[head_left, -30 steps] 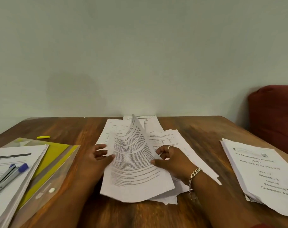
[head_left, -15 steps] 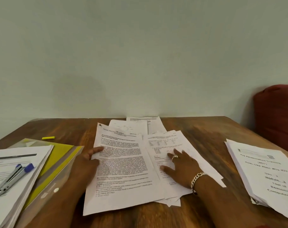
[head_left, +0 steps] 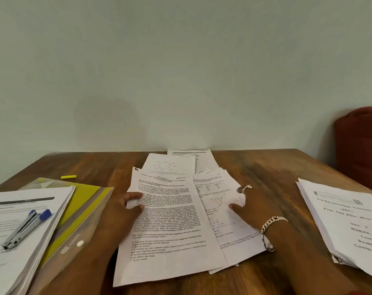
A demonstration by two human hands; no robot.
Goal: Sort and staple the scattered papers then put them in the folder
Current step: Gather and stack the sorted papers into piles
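Note:
Several loose printed sheets (head_left: 172, 220) lie overlapping in the middle of the wooden table (head_left: 272, 171). My left hand (head_left: 122, 209) pinches the left edge of the top text sheet, which lies flat. My right hand (head_left: 252, 206), with a ring and a chain bracelet, holds the right-hand sheet (head_left: 219, 201) at its edge, thumb on top and fingers under the paper. A clear plastic folder (head_left: 83, 211) with yellow inserts lies at the left. On a paper stack (head_left: 15, 209) that overlaps it rests a stapler (head_left: 24, 229) with blue ends.
A second thick paper stack (head_left: 348, 226) sits at the table's right edge. A small yellow marker-like object (head_left: 68, 177) lies at the back left. A red cushion (head_left: 361, 145) stands beyond the right corner. A plain wall borders the table's far edge.
The text sheet that stood raised between my hands now lies flat on the pile. My left hand has curled onto its left edge. My right hand went from lying flat to gripping the right sheet.

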